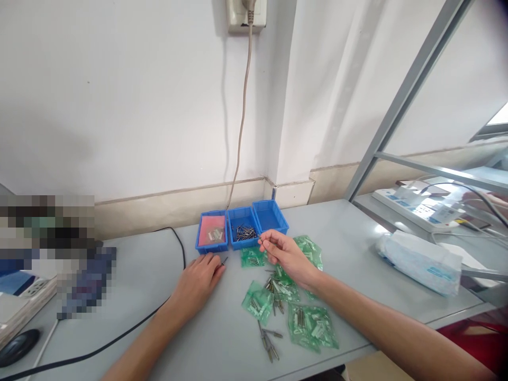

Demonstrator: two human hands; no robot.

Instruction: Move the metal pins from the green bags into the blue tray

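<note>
My left hand (200, 278) rests on the table in front of the left blue bin, fingers curled, with a thin dark metal pin (224, 261) sticking out by the thumb and forefinger. My right hand (288, 255) is pinched at the front right corner of the middle blue bin (237, 245); a small metal part (260, 241) shows at its fingertips, mostly hidden. Loose metal pins (245, 233) lie in that bin. Under and around my right hand are green plastic bags (257, 301) of metal parts, with loose pointed metal pieces (270, 341) nearer the front.
The left blue bin (197, 242) holds a pink sheet and a small bag; the right blue bin (282, 218) stands beside the middle one. A black cable (130, 330) crosses the left side, near a mouse (19, 346). At right are a tissue pack (420, 264) and a metal frame (405, 100).
</note>
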